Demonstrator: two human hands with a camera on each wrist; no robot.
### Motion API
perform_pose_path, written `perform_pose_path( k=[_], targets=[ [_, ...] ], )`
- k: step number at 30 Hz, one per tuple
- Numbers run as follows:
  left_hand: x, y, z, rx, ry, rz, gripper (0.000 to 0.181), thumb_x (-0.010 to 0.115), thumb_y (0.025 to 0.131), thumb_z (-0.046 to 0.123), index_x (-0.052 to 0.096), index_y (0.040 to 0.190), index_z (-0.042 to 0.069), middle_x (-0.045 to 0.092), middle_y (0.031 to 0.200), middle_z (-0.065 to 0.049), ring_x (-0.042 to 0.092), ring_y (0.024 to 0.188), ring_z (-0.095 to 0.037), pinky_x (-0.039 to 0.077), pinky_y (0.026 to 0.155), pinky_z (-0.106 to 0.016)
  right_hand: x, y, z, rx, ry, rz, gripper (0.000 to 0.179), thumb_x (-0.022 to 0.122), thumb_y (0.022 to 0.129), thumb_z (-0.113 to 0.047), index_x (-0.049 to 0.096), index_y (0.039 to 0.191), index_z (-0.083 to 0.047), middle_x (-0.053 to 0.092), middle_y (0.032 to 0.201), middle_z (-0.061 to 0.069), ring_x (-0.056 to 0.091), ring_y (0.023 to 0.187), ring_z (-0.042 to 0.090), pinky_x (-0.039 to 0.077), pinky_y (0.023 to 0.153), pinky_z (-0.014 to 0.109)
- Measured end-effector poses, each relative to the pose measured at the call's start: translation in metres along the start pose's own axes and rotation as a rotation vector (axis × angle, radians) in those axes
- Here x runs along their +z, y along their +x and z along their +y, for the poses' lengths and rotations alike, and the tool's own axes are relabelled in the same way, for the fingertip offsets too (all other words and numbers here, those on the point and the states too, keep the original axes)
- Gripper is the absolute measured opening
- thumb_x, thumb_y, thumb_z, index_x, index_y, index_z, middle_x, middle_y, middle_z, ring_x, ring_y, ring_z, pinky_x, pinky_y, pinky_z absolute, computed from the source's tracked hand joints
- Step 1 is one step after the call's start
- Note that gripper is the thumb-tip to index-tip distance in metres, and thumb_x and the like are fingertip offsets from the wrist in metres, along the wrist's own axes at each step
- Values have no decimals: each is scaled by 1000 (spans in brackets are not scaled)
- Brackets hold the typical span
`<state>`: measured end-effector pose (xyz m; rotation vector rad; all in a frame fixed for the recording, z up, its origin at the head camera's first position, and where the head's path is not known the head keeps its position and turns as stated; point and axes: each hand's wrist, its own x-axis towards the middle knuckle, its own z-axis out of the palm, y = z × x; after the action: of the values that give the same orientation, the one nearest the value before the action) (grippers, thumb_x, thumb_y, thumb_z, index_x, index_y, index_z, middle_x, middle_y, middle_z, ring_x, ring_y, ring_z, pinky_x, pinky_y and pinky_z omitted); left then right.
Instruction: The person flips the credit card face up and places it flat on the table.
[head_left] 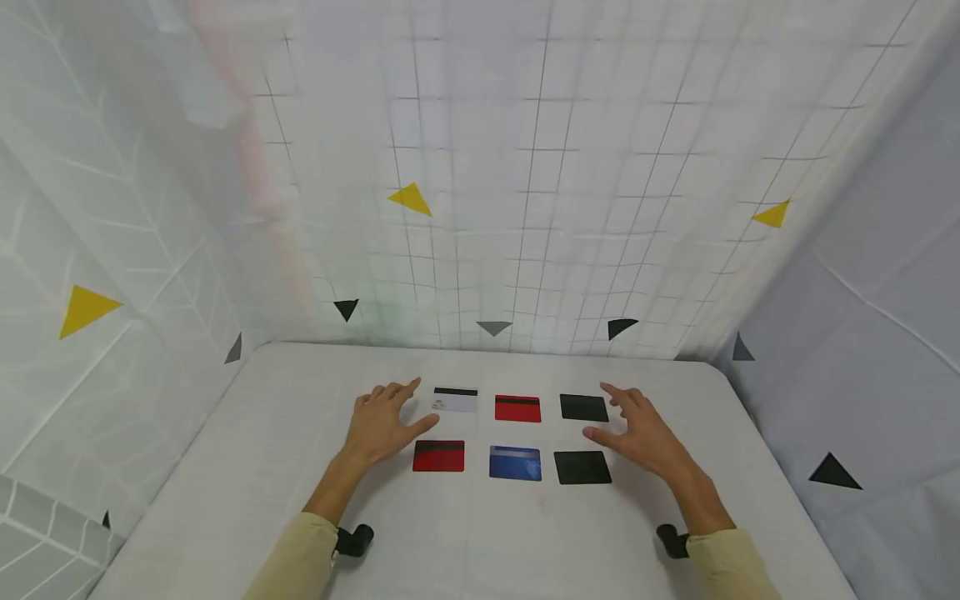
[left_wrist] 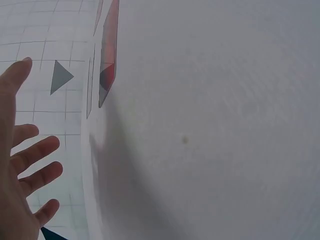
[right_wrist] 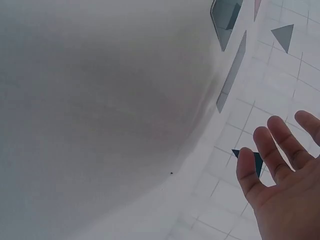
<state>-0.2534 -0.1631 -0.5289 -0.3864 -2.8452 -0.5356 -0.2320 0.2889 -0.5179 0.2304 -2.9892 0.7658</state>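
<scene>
Two rows of flat cards lie on a white table. In the back row are a white card with a dark stripe, a red card and a black card. The front row has another red card, a blue card and a second black card. My left hand, fingers spread, hovers at the left side of the white card and the front red card. My right hand is spread beside the two black cards. Neither hand holds anything.
The white table has rounded back corners. Behind it hangs a white gridded sheet with yellow and dark triangles, and pale sheets rise at both sides. Each wrist carries a small black device.
</scene>
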Motion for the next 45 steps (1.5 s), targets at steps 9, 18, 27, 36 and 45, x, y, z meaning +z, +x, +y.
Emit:
perform_pose_path(
  k=[9,18,27,36,45],
  targets=[
    [5,-2,9,20,-36,-3,81,57,84,77,57,144,24,64,128,-6,55,120,-30,37,100,-60,4,-1,-16,49,29,-70,92,76,80,-61,43,151,-14,54,127,16,54,113,35,55,82,50],
    [9,-3,18,21,-92,-59,79,65,82,70,57,144,22,64,127,-4,56,121,-26,37,102,-58,12,-4,-23,31,62,-110,89,77,80,-60,45,149,-14,56,124,11,55,109,29,53,78,43],
    [13,-2,24,38,-114,-97,79,66,82,71,60,141,19,65,118,0,58,117,-22,37,103,-56,22,-4,-27,-16,88,-144,88,79,77,-61,48,146,-16,58,119,8,54,101,23,47,71,34],
    [10,0,29,64,-107,-107,78,67,81,70,61,140,19,67,116,0,57,119,-22,38,102,-55,28,-4,-39,-21,100,-167,82,82,77,-55,53,144,-17,57,112,5,54,97,23,48,69,33],
    [9,-2,39,96,-128,-131,76,68,81,68,63,138,18,66,115,2,56,119,-21,37,100,-52,32,-6,-46,-56,130,-190,78,83,78,-51,56,142,-16,57,110,5,53,94,22,47,69,33]
  ],
)
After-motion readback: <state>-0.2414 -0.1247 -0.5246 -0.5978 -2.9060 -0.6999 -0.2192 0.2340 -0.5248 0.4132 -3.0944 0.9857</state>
